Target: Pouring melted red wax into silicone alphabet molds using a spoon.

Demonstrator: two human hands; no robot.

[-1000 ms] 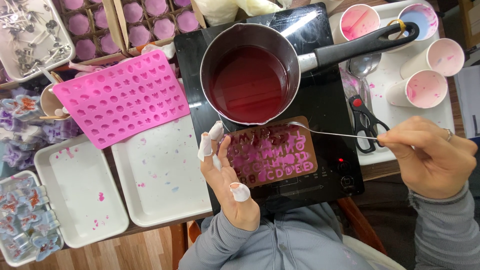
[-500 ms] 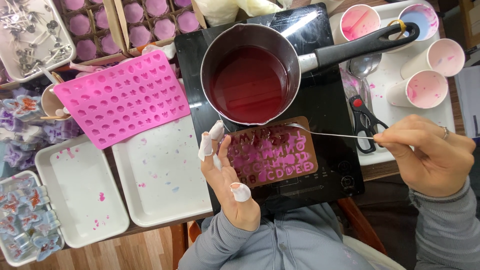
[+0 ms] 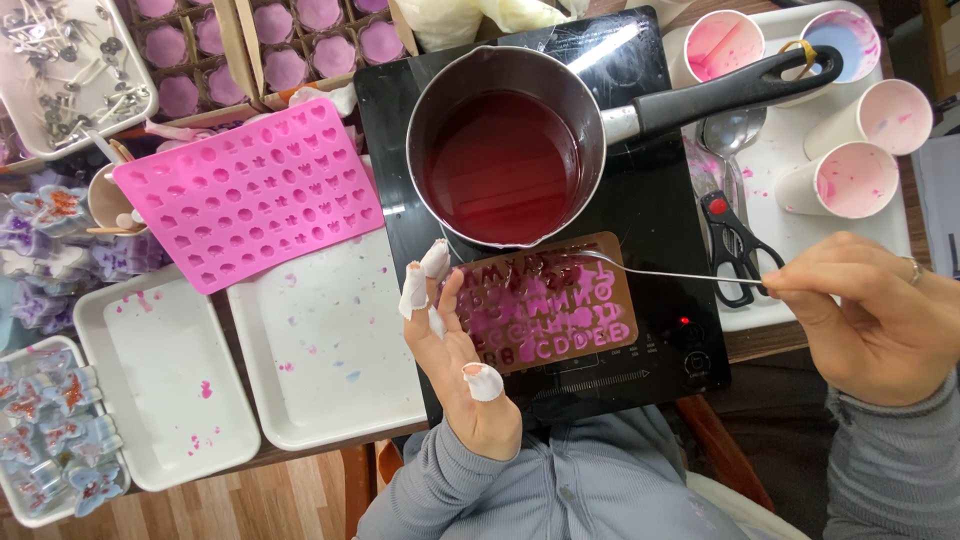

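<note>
Brown letter mould [image 3: 545, 310], flat on the black induction hob [image 3: 660, 200] near the counter's front edge, cavities partly filled pink. Left hand [image 3: 455, 350] laid along the mould's left edge, fingers extended and touching it, not closed round anything; white tape wrapped on several fingertips. Right hand [image 3: 875, 315] off the counter's right front corner, grip pinched tight on the far end of a thin metal spoon [image 3: 660, 270], bowl hovering over the mould's upper rows. Probably soft silicone, light and floppy, prone to flex and spill while the fill is liquid; best steadied by pressing flat on an edge, or lifted from below with both sides supported. Beside the hob to the left, two white trays [image 3: 330, 350] speckled pink. Black-handled scissors [image 3: 735, 245] just right of the hob. Farther back, a saucepan [image 3: 505, 145] of dark red liquid on the hob, a pink mould [image 3: 250, 190] of small shapes to its left, stained paper cups [image 3: 850, 180] toward the right rear corner.
</note>
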